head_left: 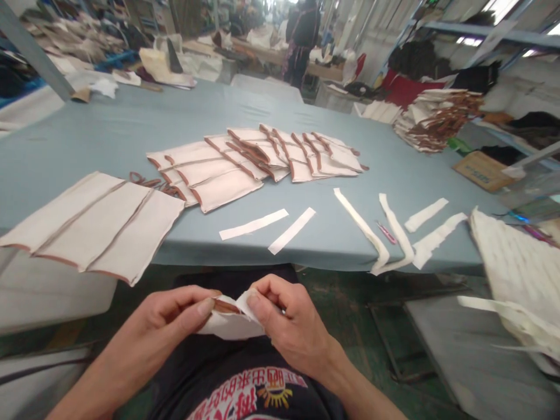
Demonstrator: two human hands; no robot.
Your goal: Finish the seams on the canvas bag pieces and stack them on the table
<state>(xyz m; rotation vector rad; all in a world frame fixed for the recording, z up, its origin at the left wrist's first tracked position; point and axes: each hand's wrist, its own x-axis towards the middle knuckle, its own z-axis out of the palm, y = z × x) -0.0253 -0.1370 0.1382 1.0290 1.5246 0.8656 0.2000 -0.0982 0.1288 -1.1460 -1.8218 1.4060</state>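
A white fabric piece with a brown trim is held between my two hands, close to my body and below the table's front edge. My left hand pinches its left end between thumb and fingers, beside the brown strip. On the other end, my right hand is closed, its thumb pressing a folded white edge. Part of the piece is hidden behind my fingers. Just beyond my hands, two short white strips lie on the blue-grey table.
Overlapping white panels with brown edging spread across the table. One panel overhangs the front edge at left. Right of centre lie longer white strips and a small pink tool. A cardboard box sits at right; a person stands far back.
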